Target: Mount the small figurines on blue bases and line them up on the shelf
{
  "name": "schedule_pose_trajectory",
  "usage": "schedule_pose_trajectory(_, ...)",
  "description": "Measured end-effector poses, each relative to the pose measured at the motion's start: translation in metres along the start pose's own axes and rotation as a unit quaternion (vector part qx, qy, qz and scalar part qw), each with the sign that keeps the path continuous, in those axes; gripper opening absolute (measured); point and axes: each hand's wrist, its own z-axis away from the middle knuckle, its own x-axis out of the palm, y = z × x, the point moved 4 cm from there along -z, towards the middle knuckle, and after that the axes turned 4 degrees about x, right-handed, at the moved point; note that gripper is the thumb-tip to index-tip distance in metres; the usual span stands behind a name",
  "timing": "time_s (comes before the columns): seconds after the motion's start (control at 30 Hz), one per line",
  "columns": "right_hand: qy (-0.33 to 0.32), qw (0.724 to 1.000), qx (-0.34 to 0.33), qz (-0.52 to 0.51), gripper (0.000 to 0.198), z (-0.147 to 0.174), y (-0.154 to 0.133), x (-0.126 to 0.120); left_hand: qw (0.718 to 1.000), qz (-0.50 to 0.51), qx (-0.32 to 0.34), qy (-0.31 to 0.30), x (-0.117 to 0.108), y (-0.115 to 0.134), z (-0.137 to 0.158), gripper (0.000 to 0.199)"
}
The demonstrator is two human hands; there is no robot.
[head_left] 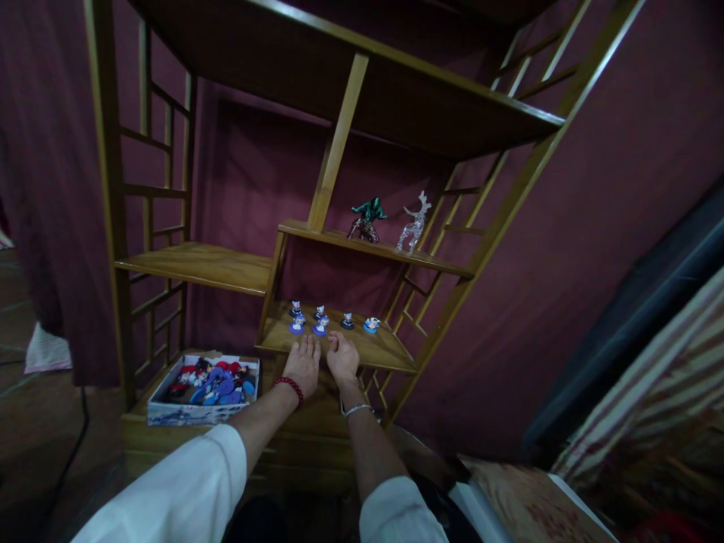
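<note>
My left hand [304, 363] lies at the front edge of the low wooden shelf [385, 348], palm down with its fingers stretched out. Beside it, my right hand [342, 357] has its fingers curled in; what they hold, if anything, is hidden. Just beyond my hands stand two figurines on purple bases, a left one [297, 323] and a right one [320, 326]. Behind and to the right are small dark-based figurines, among them a back-left one [295, 308], a middle one [320, 312] and one farther right [347, 321]. A blue-based figurine [371, 325] stands rightmost.
An open box [204, 415] full of mixed figurines sits at lower left. Above my hands, a shelf [441, 264] bears a green and dark statuette [367, 219] and a clear deer [414, 223]. A slanted post [492, 219] bounds the right side.
</note>
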Motion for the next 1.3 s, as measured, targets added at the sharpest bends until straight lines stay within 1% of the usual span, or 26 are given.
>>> schedule_pose_trajectory(0.13, 0.009, 1.0, -0.01, -0.015, 0.032, 0.009, -0.002, -0.003, 1.0, -0.001, 0.0, 0.018, 0.0, 0.004, 0.011, 0.061)
schedule_pose_trajectory(0.33, 0.012, 0.999, -0.018, -0.042, 0.034, 0.024, -0.007, -0.007, 0.998, 0.066, -0.017, -0.011, 0.002, 0.003, 0.025, 0.071)
schedule_pose_trajectory(0.47, 0.014, 0.998, -0.042, -0.047, 0.032, 0.036, -0.012, -0.007, 0.996, 0.089, -0.012, -0.013, 0.0, 0.001, 0.033, 0.075)
schedule_pose_trajectory(0.63, 0.025, 0.994, -0.094, -0.052, 0.033, 0.054, -0.017, -0.004, 0.995, 0.103, -0.001, -0.008, -0.005, 0.0, 0.042, 0.07)
schedule_pose_trajectory(0.77, 0.035, 0.993, -0.101, -0.049, 0.038, 0.07, -0.018, 0.004, 0.993, 0.117, 0.004, 0.0, -0.004, -0.002, 0.048, 0.067)
schedule_pose_trajectory(0.83, 0.025, 0.993, -0.1, -0.052, 0.042, 0.076, -0.019, 0.01, 0.993, 0.121, 0.009, 0.0, -0.002, -0.003, 0.051, 0.066)
schedule_pose_trajectory(0.97, 0.008, 0.996, -0.071, -0.053, 0.047, 0.084, -0.02, 0.02, 0.992, 0.122, 0.023, 0.001, 0.003, -0.005, 0.056, 0.062)
schedule_pose_trajectory(1.13, -0.003, 0.995, -0.076, -0.062, 0.047, 0.096, -0.025, 0.027, 0.99, 0.132, 0.035, 0.022, 0.006, -0.008, 0.066, 0.063)
schedule_pose_trajectory(1.2, -0.009, 0.995, -0.074, -0.07, 0.047, 0.105, -0.027, 0.03, 0.989, 0.141, 0.042, 0.016, 0.012, -0.01, 0.073, 0.066)
schedule_pose_trajectory(1.3, -0.028, 0.993, -0.085, -0.081, 0.048, 0.12, -0.032, 0.036, 0.986, 0.163, 0.04, 0.0, 0.028, -0.016, 0.085, 0.071)
